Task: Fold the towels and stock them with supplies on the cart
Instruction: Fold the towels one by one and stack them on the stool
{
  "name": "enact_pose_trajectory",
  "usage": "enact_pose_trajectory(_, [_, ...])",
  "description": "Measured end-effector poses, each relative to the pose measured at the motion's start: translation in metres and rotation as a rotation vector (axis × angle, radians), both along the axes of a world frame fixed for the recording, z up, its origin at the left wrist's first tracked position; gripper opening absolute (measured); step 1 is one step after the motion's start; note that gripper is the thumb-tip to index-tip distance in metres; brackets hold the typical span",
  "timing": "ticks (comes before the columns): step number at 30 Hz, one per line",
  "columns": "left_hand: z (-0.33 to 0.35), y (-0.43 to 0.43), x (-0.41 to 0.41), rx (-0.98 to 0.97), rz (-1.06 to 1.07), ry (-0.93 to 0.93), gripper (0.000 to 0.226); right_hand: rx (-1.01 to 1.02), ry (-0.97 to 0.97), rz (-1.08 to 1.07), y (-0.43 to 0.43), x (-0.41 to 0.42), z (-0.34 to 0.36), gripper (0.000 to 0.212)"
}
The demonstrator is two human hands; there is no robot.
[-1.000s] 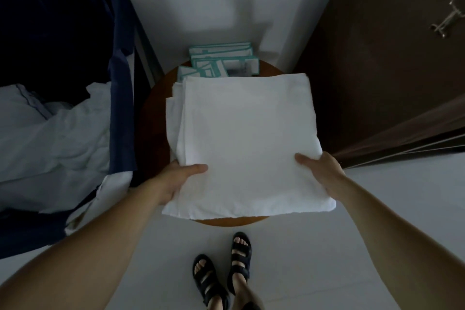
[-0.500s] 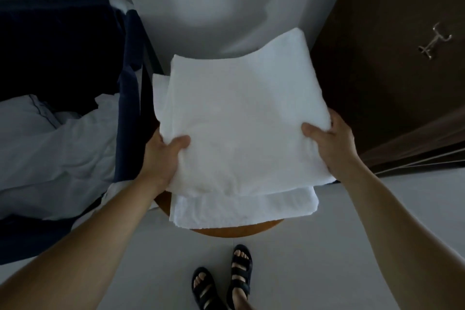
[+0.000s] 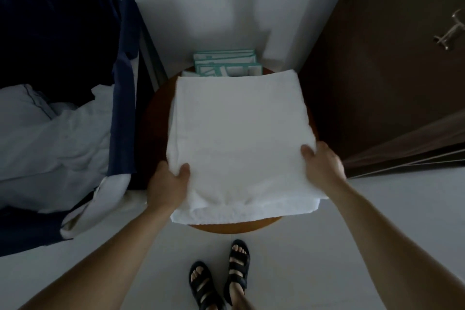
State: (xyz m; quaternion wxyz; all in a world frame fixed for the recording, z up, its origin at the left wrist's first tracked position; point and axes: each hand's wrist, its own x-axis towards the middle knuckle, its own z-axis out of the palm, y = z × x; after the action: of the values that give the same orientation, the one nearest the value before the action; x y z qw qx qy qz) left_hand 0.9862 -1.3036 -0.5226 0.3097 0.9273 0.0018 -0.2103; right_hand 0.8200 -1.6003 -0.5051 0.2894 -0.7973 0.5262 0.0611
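Two hands gripping white folded towel (image 3: 239,133), plush, square, layered edges

Folded white towel (image 3: 239,133) lies on round wooden table (image 3: 239,228), a lower white layer sticking out at near edge. L hand (image 3: 167,184) grips near-left edge w/ thumb on top; R hand (image 3: 322,163) grips right edge, thumb on top too. Teal-and-white packets (image 3: 226,63) stand behind towel by wall; navy bag (image 3: 123,108) w/ crumpled white linen (image 3: 55,138) at left, dark door (image 3: 377,70) at right, black sandals (image 3: 239,259) below.
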Motion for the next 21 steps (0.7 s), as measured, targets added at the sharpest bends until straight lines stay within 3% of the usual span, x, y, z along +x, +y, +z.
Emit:
enact_pose_trajectory(3, [0.0,0.003,-0.002,-0.026,0.015,-0.045,0.036,-0.024,-0.032,0.005,-0.015,-0.003,0.004,0.041])
enact_pose_trajectory(8, [-0.039,0.013,-0.028,0.044,-0.027,-0.037,0.041,0.128,0.017,-0.035,0.018,-0.027,-0.04,0.041])
enact_pose_trajectory(11, [-0.038,0.01,-0.027,0.156,-0.077,-0.088,0.059,-0.077,0.051,0.018,0.027,-0.03,-0.05,0.054])
enact_pose_trajectory(13, [-0.03,0.004,-0.023,0.283,-0.284,-0.35,0.077,-0.321,0.021,0.123,0.026,-0.026,-0.043,0.072])
enact_pose_trajectory(15, [-0.02,-0.012,-0.022,0.286,-0.585,-0.557,0.083,-0.503,-0.028,0.343,0.032,-0.015,-0.031,0.079])
enact_pose_trajectory(18, [-0.02,-0.04,-0.025,0.278,-0.87,-0.492,0.079,-0.474,0.023,0.657,0.054,0.008,-0.03,0.074])
enact_pose_trajectory(21, [-0.037,-0.035,-0.028,0.377,-0.962,-0.29,0.077,-0.292,0.126,0.741,0.067,0.012,-0.051,0.074])
